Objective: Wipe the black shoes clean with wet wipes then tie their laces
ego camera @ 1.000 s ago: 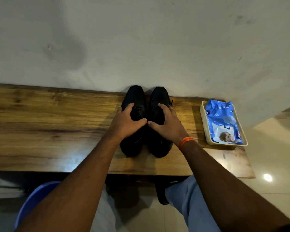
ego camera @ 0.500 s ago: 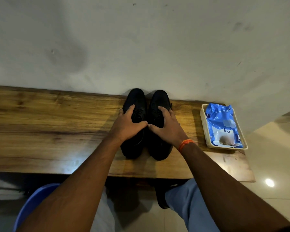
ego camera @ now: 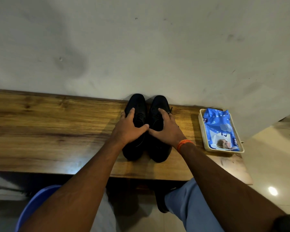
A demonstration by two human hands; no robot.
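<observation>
While both black shoes stand side by side on the worktop, left hand and right hand each grip one, fingers curled over its top; the wipes pack lies in a tray nearby.

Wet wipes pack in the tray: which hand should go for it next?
Right. The wet wipes pack lies in its tray at the table's right end, on the right hand's side. The left hand, gripping the left shoe, would have to cross both shoes.
</observation>
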